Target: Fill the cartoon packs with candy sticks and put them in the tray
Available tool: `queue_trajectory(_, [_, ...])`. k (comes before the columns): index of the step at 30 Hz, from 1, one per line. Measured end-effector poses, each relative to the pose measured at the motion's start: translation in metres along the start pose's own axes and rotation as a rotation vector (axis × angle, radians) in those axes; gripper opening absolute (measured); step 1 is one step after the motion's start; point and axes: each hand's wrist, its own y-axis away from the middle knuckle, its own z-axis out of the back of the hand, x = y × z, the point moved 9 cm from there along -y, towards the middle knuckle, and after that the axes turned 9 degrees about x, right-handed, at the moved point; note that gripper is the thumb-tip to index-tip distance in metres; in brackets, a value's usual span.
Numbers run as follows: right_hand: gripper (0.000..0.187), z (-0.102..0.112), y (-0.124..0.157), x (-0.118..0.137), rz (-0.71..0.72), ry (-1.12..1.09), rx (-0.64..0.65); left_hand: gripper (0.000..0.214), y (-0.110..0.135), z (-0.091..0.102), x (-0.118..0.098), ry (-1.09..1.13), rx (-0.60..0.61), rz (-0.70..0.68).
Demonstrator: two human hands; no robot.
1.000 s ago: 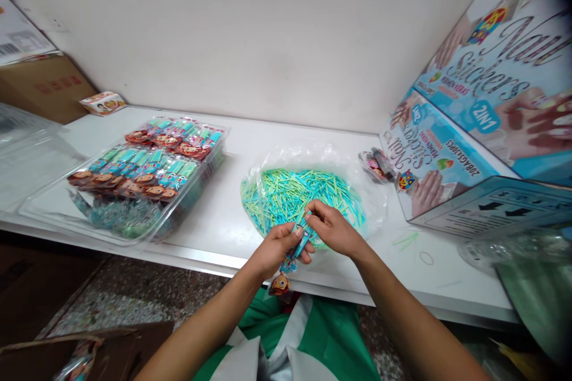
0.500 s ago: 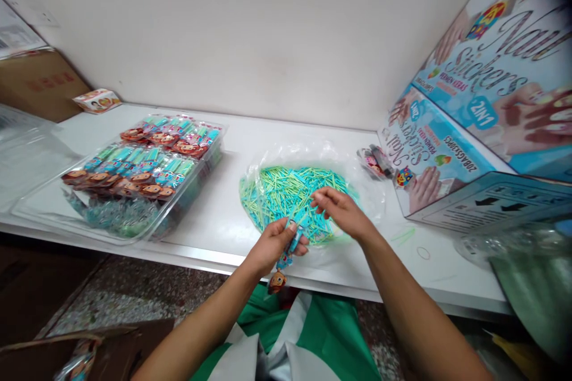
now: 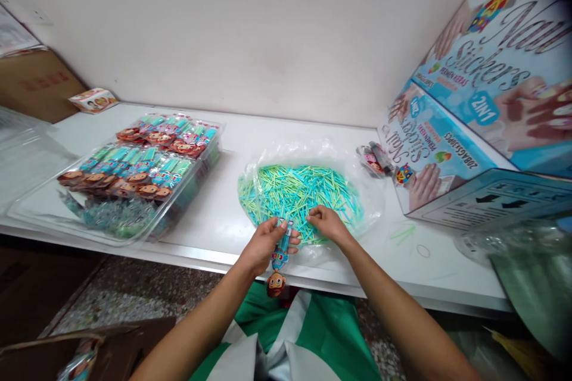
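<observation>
My left hand [image 3: 264, 242] is closed on a small printed candy packet [image 3: 280, 257], its brown cartoon-face end [image 3: 276, 283] hanging down over the table's front edge. Blue and green sticks show through the packet's upper part. To the right, my right hand [image 3: 328, 224] hovers at the near side of a heap of thin blue and green candy sticks [image 3: 299, 190]. Its fingers are bent together, and whatever lies between them is hidden. The heap rests in a spread clear plastic bag [image 3: 370, 190] on the white table.
On the left, a clear plastic tray [image 3: 172, 205] holds several rows of similar packets [image 3: 152, 166]. Printed blue cartons [image 3: 447, 149] stand at the right, with a small dark packet [image 3: 373, 159] beside them. A small box [image 3: 93, 100] and a brown carton [image 3: 38, 83] sit back left.
My right hand has come down and closer to the sticks, its fingers drawing together. The packet in my left hand has turned, so its printed front and face show more clearly.
</observation>
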Motion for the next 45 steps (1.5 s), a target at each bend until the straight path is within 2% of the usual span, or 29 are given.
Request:
queue_trajectory(2, [0.020, 0.000, -0.005, -0.001, 0.006, -0.045, 0.010, 0.032, 0.000, 0.000, 0.000, 0.004, 0.012, 0.001])
queue_trajectory(5, [0.026, 0.013, -0.006, 0.001, 0.018, -0.063, -0.011, 0.032, 0.000, -0.001, 0.000, 0.011, 0.042, -0.006])
queue_trajectory(9, [0.025, 0.026, 0.000, 0.007, 0.005, 0.025, -0.013, 0.032, 0.000, -0.003, -0.001, 0.016, 0.066, -0.029])
queue_trajectory(16, [0.023, 0.017, 0.015, 0.001, -0.100, 0.160, -0.061, 0.034, 0.001, 0.005, -0.003, -0.002, 0.036, -0.035])
queue_trajectory(20, [0.009, 0.008, 0.011, -0.007, -0.110, 0.094, -0.057, 0.037, 0.001, 0.007, -0.001, 0.004, 0.016, -0.023])
queue_trajectory(23, [0.006, 0.015, 0.008, -0.006, -0.074, 0.002, -0.068, 0.039, 0.001, 0.002, 0.000, 0.024, 0.041, -0.025])
queue_trajectory(25, [0.014, 0.029, 0.009, 0.003, -0.027, -0.063, -0.106, 0.039, 0.002, -0.001, -0.001, 0.035, 0.064, -0.037])
queue_trajectory(28, [0.025, 0.062, 0.021, 0.035, 0.130, -0.283, -0.241, 0.039, 0.002, -0.002, -0.001, 0.039, 0.079, -0.045])
queue_trajectory(30, [0.024, 0.078, 0.033, 0.062, 0.278, -0.432, -0.302, 0.040, 0.001, -0.003, 0.000, 0.040, 0.082, -0.044])
queue_trajectory(32, [0.021, 0.083, 0.041, 0.085, 0.359, -0.456, -0.301, 0.041, 0.001, -0.006, 0.000, 0.038, 0.092, -0.043])
queue_trajectory(35, [0.017, 0.076, 0.047, 0.104, 0.383, -0.416, -0.268, 0.042, 0.001, -0.012, -0.001, 0.022, 0.113, -0.038])
queue_trajectory(39, [0.014, 0.056, 0.054, 0.117, 0.405, -0.349, -0.177, 0.040, 0.004, -0.017, -0.006, -0.025, 0.125, -0.038])
queue_trajectory(43, [0.013, 0.037, 0.072, 0.148, 0.578, -0.073, -0.011, 0.037, 0.007, -0.022, -0.011, -0.055, 0.175, -0.067])
queue_trajectory(45, [0.014, 0.038, 0.081, 0.156, 0.632, 0.021, -0.010, 0.034, 0.008, -0.022, -0.017, -0.052, 0.184, -0.121])
